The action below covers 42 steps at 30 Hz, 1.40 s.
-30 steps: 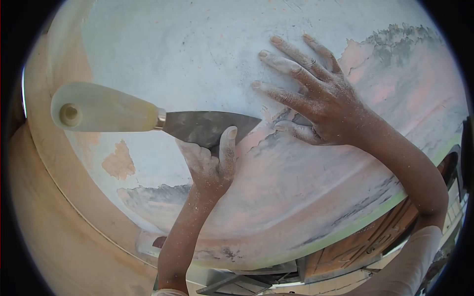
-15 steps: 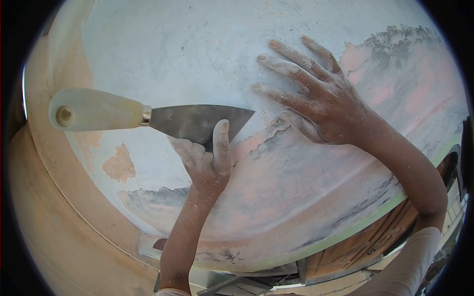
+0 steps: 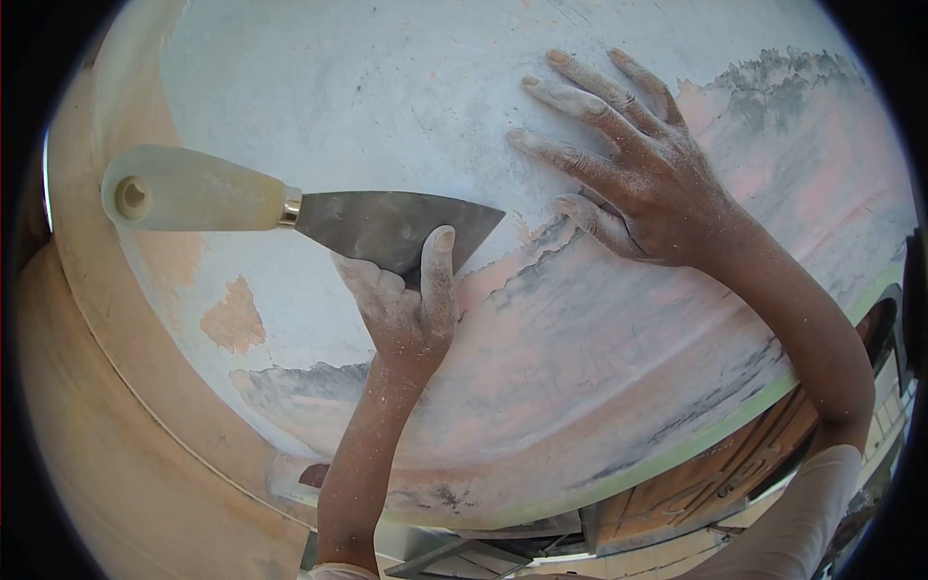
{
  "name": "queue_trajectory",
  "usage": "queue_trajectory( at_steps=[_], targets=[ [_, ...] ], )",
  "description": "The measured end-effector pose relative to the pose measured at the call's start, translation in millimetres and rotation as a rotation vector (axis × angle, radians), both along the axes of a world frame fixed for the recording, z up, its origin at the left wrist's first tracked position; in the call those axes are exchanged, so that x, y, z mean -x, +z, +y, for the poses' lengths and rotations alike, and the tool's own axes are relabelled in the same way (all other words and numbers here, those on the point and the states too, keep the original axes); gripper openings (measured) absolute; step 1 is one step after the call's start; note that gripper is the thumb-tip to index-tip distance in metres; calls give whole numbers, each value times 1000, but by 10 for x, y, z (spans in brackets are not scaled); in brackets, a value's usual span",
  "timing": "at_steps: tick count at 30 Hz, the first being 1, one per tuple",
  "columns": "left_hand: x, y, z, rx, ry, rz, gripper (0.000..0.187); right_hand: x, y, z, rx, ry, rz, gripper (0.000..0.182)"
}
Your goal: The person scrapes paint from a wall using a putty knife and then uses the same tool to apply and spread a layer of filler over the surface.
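My left hand [image 3: 401,300] pinches a putty knife [image 3: 387,220] by its broad metal blade, thumb on top and the other fingers underneath, partly hidden. The knife's pale handle points left and its blade edge points right. Dust coats both hands. Palm down, my right hand [image 3: 643,164] rests on the whitish panel [image 3: 329,87] with its fingers spread, and nothing is in it. Beside the hands the panel is patchy, with pink and grey areas.
A tan peeled spot [image 3: 233,317] shows on the panel's left side. Along the left runs a tan curved body [image 3: 126,387] with a thin seam. Past the panel's lower edge stands a brown wooden surface [image 3: 696,483] with carved lines.
My right hand has slid slightly up and to the right across the panel. The putty knife in my left hand has risen a little, and that hand has barely moved.
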State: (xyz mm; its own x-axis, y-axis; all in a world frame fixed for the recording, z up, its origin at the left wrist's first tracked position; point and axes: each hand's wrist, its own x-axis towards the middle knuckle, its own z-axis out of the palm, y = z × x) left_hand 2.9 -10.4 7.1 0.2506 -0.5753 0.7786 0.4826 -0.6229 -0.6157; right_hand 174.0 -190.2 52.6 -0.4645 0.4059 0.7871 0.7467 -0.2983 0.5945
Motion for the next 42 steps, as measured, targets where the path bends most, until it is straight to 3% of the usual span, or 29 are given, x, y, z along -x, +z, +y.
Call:
queue_trajectory(
  at_steps=[10, 20, 23, 26, 28, 34, 37, 39, 42],
  targets=[
    [-25, -45, 89, 124, -120, 36, 46, 14, -7, 6, -7, 1, 7, 48],
    [-68, -93, 54, 83, 1, 22, 46, 25, 21, -12, 14, 19, -23, 51],
    [-48, -93, 51, 91, -69, 29, 40, 23, 4, -8, 8, 29, -11, 51],
    [-97, 36, -96, 485, -483, -72, 26, 46, 19, -16, 9, 5, -8, 51],
    [-105, 47, -109, 632, -588, -103, 28, 50, -5, -9, 10, 8, 0, 51],
    [-65, -122, 68, 273, -199, 0, 42, 16, -9, 11, 7, 30, -18, 51],
    [-75, -134, 37, 84, -118, 61, 39, 16, 2, 7, 1, 33, -13, 50],
    [-3, -61, 48, -24, 62, 49, 36, 32, 3, 5, 6, 29, -10, 49],
    [-19, -96, 7, 18, 7, 52, 33, 34, -3, 5, 5, 18, -3, 48]
  ],
)
